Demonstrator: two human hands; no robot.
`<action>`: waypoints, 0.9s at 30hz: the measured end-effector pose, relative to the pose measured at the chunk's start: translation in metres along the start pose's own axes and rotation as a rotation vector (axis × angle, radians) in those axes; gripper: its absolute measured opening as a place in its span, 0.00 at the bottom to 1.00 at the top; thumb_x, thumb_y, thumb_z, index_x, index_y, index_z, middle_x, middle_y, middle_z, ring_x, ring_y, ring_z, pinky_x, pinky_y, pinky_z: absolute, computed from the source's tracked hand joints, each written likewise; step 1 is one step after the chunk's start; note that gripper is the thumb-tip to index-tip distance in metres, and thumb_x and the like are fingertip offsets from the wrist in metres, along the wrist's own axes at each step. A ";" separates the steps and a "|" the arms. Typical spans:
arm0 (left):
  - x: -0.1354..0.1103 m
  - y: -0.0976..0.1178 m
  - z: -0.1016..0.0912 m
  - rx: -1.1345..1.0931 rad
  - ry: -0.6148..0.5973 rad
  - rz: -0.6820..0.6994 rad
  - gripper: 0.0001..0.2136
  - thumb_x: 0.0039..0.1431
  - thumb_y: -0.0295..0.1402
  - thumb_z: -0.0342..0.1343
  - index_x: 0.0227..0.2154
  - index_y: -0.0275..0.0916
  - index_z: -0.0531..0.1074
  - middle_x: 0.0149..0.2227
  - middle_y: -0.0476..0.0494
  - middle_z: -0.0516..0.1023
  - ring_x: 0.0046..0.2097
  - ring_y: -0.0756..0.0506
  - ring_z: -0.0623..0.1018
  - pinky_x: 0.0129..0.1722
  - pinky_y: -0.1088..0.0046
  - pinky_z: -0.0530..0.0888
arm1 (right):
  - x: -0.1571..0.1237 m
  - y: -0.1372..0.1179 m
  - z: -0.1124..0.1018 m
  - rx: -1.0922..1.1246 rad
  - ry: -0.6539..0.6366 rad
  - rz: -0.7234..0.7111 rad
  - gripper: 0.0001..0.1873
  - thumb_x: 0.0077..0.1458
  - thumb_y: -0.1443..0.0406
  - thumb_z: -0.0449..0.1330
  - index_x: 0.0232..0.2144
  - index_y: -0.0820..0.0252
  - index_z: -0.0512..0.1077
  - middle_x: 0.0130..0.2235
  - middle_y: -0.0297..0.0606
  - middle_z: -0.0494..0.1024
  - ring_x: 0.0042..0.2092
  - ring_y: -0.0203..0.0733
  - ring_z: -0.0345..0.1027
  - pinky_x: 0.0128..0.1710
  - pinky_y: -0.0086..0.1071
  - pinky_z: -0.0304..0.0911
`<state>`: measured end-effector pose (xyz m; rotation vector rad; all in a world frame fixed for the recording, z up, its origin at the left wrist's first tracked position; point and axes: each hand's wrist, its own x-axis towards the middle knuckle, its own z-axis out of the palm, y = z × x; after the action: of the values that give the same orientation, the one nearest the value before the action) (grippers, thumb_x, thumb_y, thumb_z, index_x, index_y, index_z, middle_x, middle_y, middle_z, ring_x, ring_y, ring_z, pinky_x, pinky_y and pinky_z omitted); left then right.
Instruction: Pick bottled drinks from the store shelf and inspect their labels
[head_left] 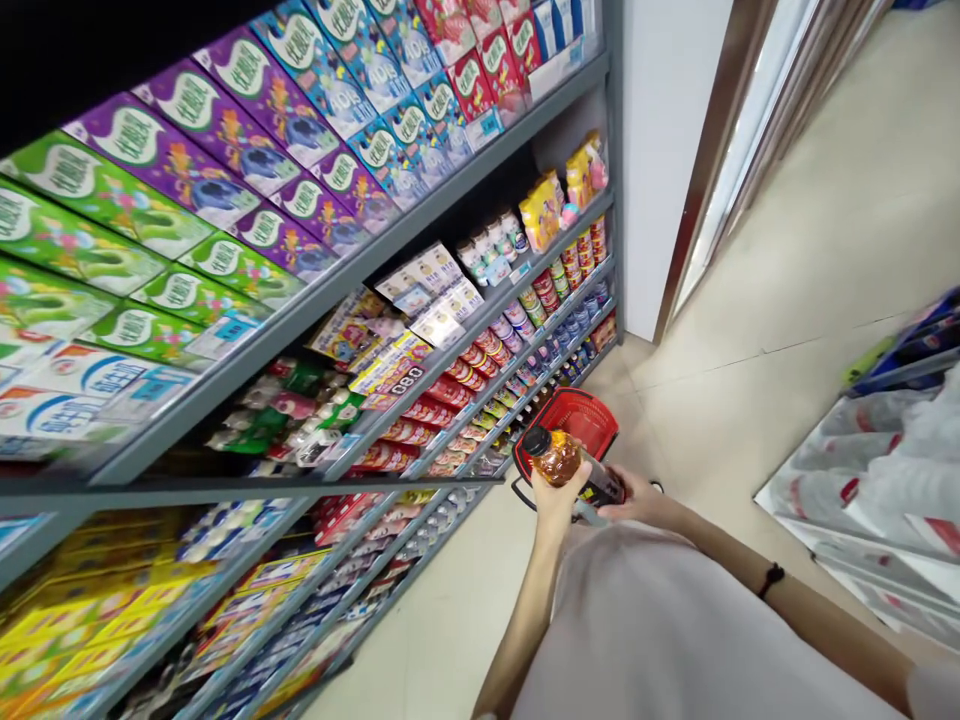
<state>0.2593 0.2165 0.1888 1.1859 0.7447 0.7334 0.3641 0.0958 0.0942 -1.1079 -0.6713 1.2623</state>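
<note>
My left hand (556, 497) is closed round a small bottle (553, 455) of amber liquid with a dark cap, held upright in front of my body. My right hand (636, 492) grips a dark device (600, 483) with a grey handle, pointed towards the bottle. Just beyond both hands a red shopping basket (589, 412) sits on the floor beside the shelving. A dark band (770, 577) circles my right forearm.
A tall grey shelf unit (420, 225) fills the left side, packed with boxed drinks, cans and packets. A white wall and door frame (694, 190) stand ahead. White and red sacks (877, 480) lie at the right. Pale tiled floor (787, 330) runs between.
</note>
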 end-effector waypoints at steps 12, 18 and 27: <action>-0.028 0.037 0.081 0.312 -0.327 0.347 0.32 0.43 0.25 0.75 0.53 0.42 0.74 0.51 0.39 0.81 0.51 0.38 0.82 0.56 0.61 0.76 | -0.017 -0.076 -0.056 -0.273 0.024 -0.306 0.38 0.51 0.62 0.72 0.63 0.58 0.67 0.60 0.48 0.74 0.54 0.51 0.72 0.53 0.42 0.71; -0.032 0.042 0.096 0.312 -0.383 0.348 0.32 0.45 0.23 0.74 0.55 0.44 0.74 0.53 0.38 0.81 0.54 0.35 0.81 0.57 0.58 0.76 | -0.022 -0.084 -0.067 -0.252 0.013 -0.305 0.42 0.49 0.60 0.75 0.64 0.56 0.67 0.61 0.49 0.73 0.56 0.54 0.72 0.48 0.40 0.73; -0.027 0.047 0.102 0.336 -0.417 0.363 0.33 0.44 0.22 0.75 0.56 0.44 0.75 0.53 0.38 0.81 0.54 0.34 0.81 0.57 0.57 0.76 | -0.025 -0.095 -0.068 -0.216 0.028 -0.283 0.41 0.50 0.59 0.75 0.63 0.57 0.67 0.60 0.48 0.73 0.50 0.49 0.74 0.48 0.39 0.73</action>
<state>0.3229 0.1504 0.2587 1.7443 0.3093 0.6371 0.4568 0.0591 0.1608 -1.1573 -0.9246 0.9470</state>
